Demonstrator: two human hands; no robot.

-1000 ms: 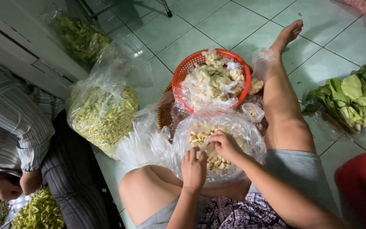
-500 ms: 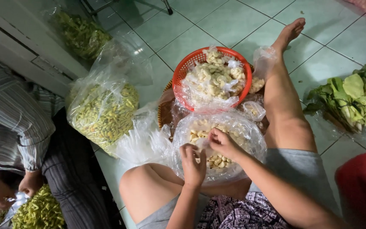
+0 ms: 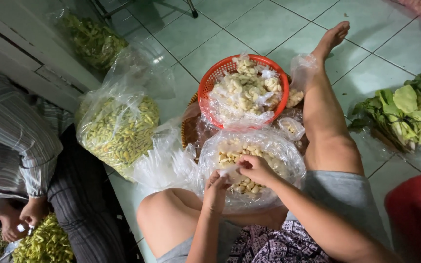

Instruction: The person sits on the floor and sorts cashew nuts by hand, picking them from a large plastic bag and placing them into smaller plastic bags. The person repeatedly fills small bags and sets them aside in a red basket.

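The person sits on the tiled floor [image 3: 249, 34] with both forearms coming up from the lower edge of the view. The left hand [image 3: 216, 187] and the right hand [image 3: 254, 168] meet above a clear plastic bag of pale peeled pieces [image 3: 249, 165], which rests on the lap between the knees. The right wrist is bent inward, and the left hand stands just under it.

Behind this bag stands a round red basket [image 3: 210, 83], lined with clear plastic and filled with the same pale pieces. To the left lies a big clear bag of yellow-green pods [image 3: 120, 129], and a second one [image 3: 91, 41] is farther back near the wall. An empty crumpled clear bag [image 3: 164, 163] lies between the big bag and the lap. On the right, a pile of green leaves [image 3: 405, 114] is on the floor, well apart from the hands.

The grip of both hands is pressed together: the fingertips of both pinch one small pale piece [image 3: 228, 171] just over the bag. The piece is too small to tell more.

At the lower left, another person's hands [image 3: 20, 219] are over a heap of yellow-green pods [image 3: 45, 243].
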